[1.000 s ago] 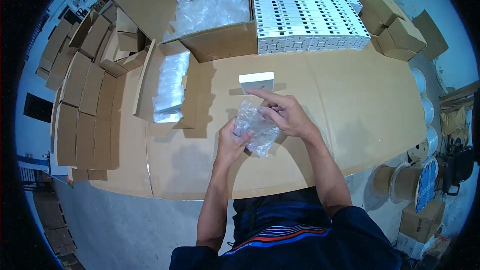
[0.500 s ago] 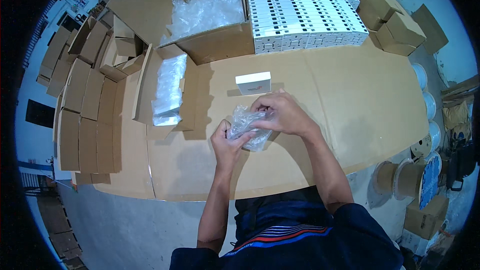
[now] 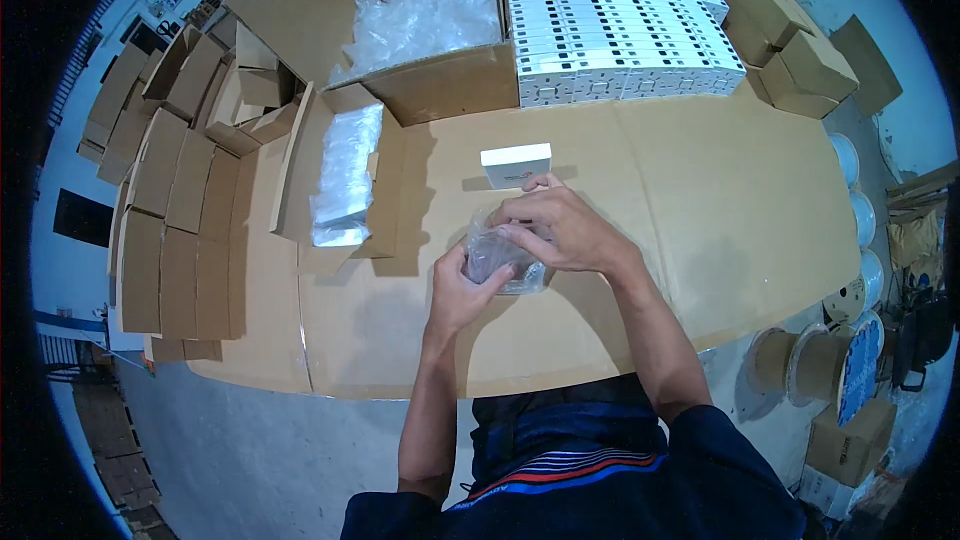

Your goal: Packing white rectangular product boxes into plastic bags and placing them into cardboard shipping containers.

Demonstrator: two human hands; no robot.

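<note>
A small clear plastic bag (image 3: 505,258) is held just above the cardboard-covered desk (image 3: 700,210), pinched between the left hand (image 3: 462,290) from below and the right hand (image 3: 560,230) from above, both grips closed on it. It looks pretty light, soft and crinkly, probably a bit slippery too, so it's best taken by the edges or the open mouth rather than squeezed in the middle. A small white box (image 3: 517,165) is sat just beyond the hands, with a carton of more bags (image 3: 425,25) further back.
</note>
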